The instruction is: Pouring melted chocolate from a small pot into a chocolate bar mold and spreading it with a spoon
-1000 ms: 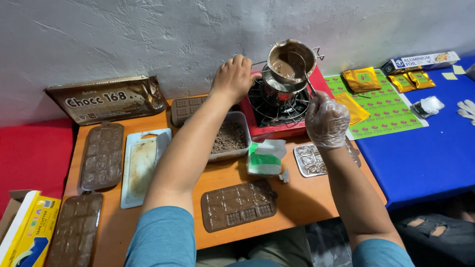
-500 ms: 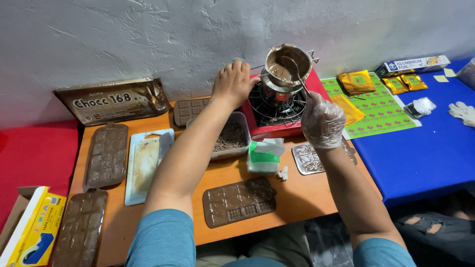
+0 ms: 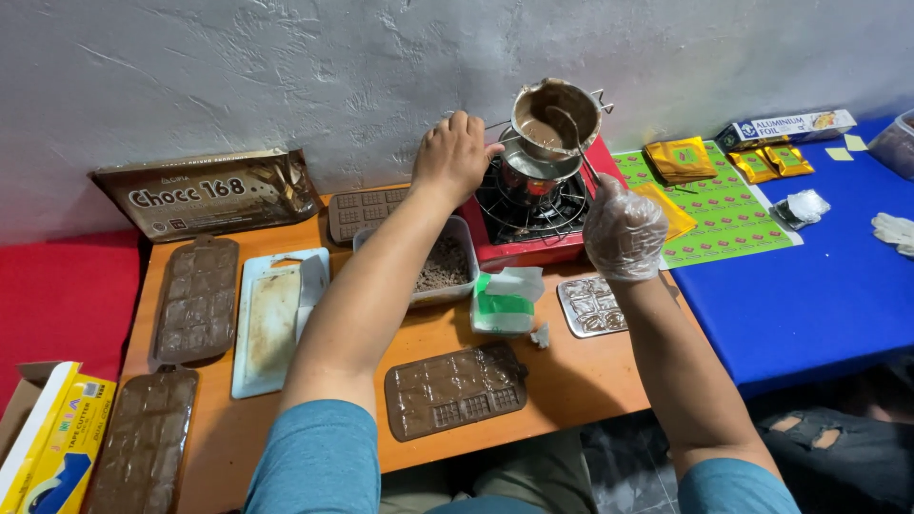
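Two hands: the left hand [image 3: 455, 152] is closed on the handle of the small metal pot [image 3: 555, 116]; the gloved right hand [image 3: 624, 228] grips a spoon [image 3: 571, 138] that dips into it
Pot: tilted, smeared with melted chocolate, seated in a lower pan [image 3: 528, 171] on the red stove [image 3: 533, 214] by the wall
Spill risk: the tilt looks steep, so chocolate could run over the rim onto the burner grid
Slip risk: the thin plastic glove may slide on the spoon handle
In the way: a tub of chocolate bits [image 3: 440, 266] and a green-and-white packet [image 3: 505, 303] sit under both forearms
Nearby: a filled brown mould [image 3: 455, 388] near the table edge, a silver mould [image 3: 590, 306] beside the packet, gold wrappers [image 3: 681, 157] on the green sheet
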